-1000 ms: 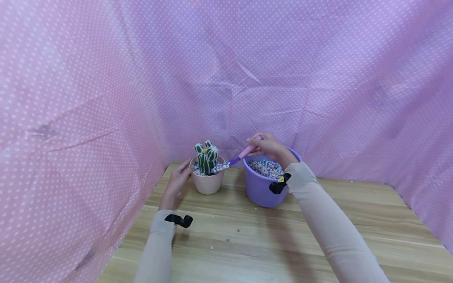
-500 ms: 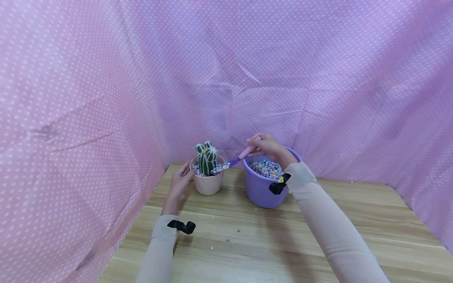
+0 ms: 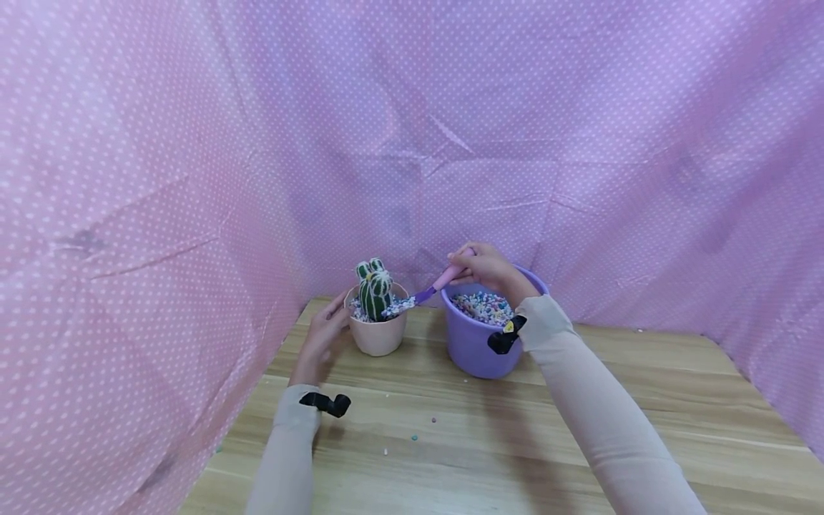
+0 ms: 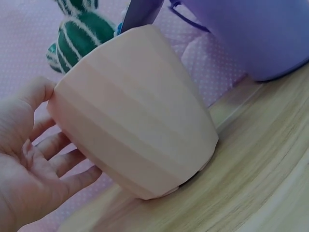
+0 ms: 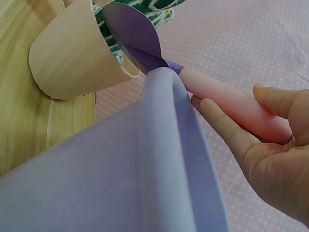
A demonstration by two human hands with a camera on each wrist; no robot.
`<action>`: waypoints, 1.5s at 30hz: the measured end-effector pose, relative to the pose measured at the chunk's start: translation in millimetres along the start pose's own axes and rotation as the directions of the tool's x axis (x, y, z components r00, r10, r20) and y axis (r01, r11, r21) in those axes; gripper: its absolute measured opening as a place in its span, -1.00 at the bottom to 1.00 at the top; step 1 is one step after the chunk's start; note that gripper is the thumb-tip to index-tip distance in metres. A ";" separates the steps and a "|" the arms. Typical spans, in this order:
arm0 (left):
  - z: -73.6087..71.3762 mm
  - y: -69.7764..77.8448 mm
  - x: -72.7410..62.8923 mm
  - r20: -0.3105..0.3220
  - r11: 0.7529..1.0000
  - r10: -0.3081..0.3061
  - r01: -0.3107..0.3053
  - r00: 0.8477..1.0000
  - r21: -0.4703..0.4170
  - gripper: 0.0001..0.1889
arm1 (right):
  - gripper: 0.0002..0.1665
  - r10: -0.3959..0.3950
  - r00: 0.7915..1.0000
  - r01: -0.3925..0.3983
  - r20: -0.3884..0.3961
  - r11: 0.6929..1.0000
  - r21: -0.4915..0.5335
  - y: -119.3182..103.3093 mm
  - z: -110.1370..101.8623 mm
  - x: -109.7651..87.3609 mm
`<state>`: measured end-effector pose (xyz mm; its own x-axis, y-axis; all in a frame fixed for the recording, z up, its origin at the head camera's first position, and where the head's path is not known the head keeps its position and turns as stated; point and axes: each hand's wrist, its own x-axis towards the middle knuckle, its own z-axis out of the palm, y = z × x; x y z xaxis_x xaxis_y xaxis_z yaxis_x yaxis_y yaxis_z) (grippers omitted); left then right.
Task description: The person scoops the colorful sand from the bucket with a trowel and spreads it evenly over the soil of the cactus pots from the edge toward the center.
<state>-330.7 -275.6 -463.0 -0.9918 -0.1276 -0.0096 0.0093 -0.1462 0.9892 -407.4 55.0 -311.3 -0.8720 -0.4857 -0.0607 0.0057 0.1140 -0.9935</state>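
A green cactus with white stripes point(image 3: 375, 295) stands in a pale peach pot point(image 3: 378, 337), with small beads around its base. My left hand point(image 3: 323, 336) touches the pot's left side, thumb at the rim and fingers spread along the wall in the left wrist view. My right hand point(image 3: 491, 270) grips the pink handle point(image 5: 231, 104) of a small trowel, above a purple bucket point(image 3: 479, 350). The trowel's purple blade point(image 5: 133, 31) reaches into the pot beside the cactus, bearing pale beads point(image 3: 400, 306). In the right wrist view, the trowel's neck passes just over the bucket's rim.
Multicoloured beads point(image 3: 483, 307) lie inside the bucket, which stands right of the pot. Several loose beads, such as a teal bead point(image 3: 415, 438), lie on the wooden table point(image 3: 360, 479). Pink dotted cloth point(image 3: 412, 179) hangs behind and along both sides.
The cactus top has shifted slightly left and its arms sit closer together. My left hand moved a little at the pot's side. The right hand and trowel have stayed nearly still.
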 end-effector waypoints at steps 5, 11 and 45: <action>-1.7 -2.2 -1.1 -0.011 1.000 0.021 -0.021 1.000 0.020 -0.42 | -0.78 -0.011 1.000 0.011 0.011 1.000 -0.006 0.8 0.2 0.6; 8.7 -2.1 -12.0 -0.095 0.999 0.001 0.003 0.996 0.039 -0.43 | -0.82 -0.011 1.000 0.011 0.009 1.000 -0.010 2.3 -0.4 1.4; 6.9 -7.5 -16.4 -0.091 0.995 -0.068 0.061 0.993 -0.079 -0.35 | -0.84 -0.007 1.000 0.007 0.001 1.000 0.014 1.4 -0.4 1.7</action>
<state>-315.4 -265.6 -469.2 -0.9743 -0.2066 -0.0900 -0.0409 -0.2305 0.9722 -409.1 54.6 -312.7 -0.8714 -0.4877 -0.0538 0.0063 0.0986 -0.9951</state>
